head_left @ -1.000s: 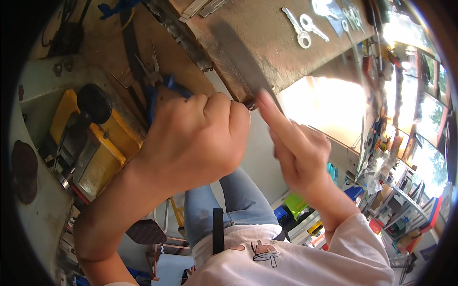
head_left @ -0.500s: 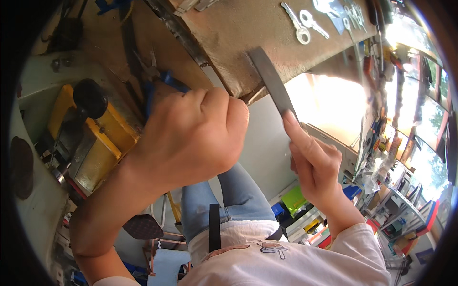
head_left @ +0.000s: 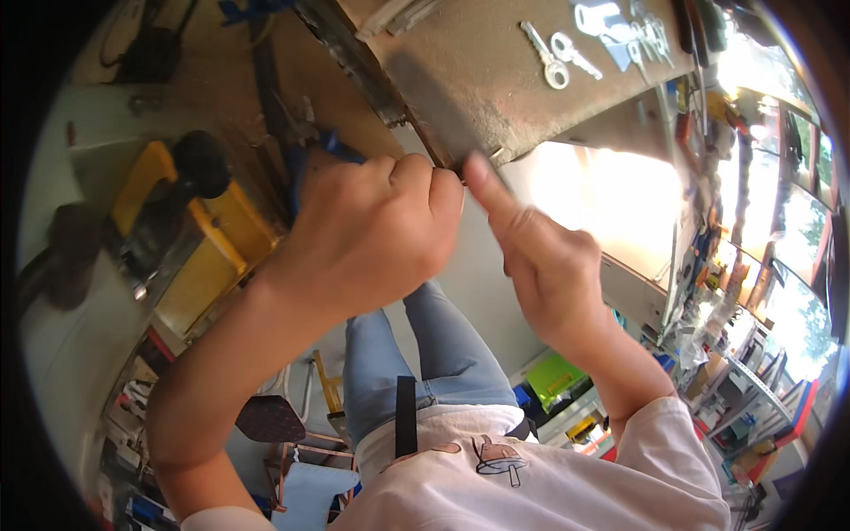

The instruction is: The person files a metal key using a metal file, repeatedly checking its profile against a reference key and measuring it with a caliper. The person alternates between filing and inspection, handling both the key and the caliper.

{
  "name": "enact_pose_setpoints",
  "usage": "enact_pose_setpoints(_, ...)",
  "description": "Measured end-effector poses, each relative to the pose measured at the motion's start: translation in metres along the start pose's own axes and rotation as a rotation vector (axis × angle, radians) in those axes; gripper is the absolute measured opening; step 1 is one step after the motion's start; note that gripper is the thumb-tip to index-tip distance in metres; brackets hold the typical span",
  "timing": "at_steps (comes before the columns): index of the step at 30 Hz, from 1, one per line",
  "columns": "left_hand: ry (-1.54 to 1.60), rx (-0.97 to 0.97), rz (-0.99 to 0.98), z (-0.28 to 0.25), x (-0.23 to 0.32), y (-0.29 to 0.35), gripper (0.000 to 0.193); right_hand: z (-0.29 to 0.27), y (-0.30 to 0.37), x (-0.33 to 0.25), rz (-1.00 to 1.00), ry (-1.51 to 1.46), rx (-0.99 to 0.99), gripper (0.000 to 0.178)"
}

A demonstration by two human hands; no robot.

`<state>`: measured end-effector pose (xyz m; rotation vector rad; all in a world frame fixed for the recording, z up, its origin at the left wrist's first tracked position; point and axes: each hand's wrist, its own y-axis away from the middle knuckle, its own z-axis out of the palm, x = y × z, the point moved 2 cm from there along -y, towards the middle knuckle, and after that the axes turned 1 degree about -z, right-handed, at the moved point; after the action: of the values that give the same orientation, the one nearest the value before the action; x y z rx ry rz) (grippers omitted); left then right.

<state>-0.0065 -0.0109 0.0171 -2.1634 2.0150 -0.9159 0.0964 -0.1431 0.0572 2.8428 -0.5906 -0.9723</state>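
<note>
My right hand [head_left: 553,274] grips a flat grey metal file [head_left: 436,104], thumb stretched along it. The file is smeared by motion and slants up and left over the corner of the wooden bench [head_left: 522,111]. Closed into a fist, my left hand [head_left: 381,221] is just left of the file's near end, close to my right thumb. What its fingers hold is hidden. Two silver keys [head_left: 554,73] lie on the bench beyond the file, and more keys [head_left: 651,40] are heaped farther right beside a blue piece.
Blue-handled pliers [head_left: 332,146] lie behind my left fist. A yellow machine [head_left: 208,239] with a black knob [head_left: 202,165] stands at the left. Bright green and blue items [head_left: 556,379] sit low on the right, near cluttered shelves [head_left: 753,380].
My right hand and the file have swung left and up, bringing the file close to my left fist. My left hand stays closed in almost the same place.
</note>
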Motion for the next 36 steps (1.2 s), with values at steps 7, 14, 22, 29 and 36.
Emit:
enact_pose_setpoints(7,1.45,-0.031,-0.833,-0.052,0.058,-0.005,0.03,-0.089,0.144,0.003,0.539,-0.35,0.337,0.053)
enact_pose_setpoints(14,1.841,-0.03,-0.687,-0.094,0.161,-0.032,0.034,-0.106,0.129,-0.049,0.251,-1.157,0.516,0.041)
enact_pose_setpoints(22,0.151,0.161,-0.129,-0.103,0.197,-0.08,0.018,-0.143,0.105,-0.028,0.055,-1.386,0.315,0.031)
enact_pose_setpoints(29,0.879,0.052,-0.528,-0.074,0.211,-0.142,0.016,-0.189,0.095,0.038,-0.145,-1.365,0.459,0.029)
enact_pose_setpoints(36,1.606,0.292,-0.963,-0.039,0.222,-0.185,0.009,-0.213,0.066,0.081,-0.176,-1.412,0.354,0.04)
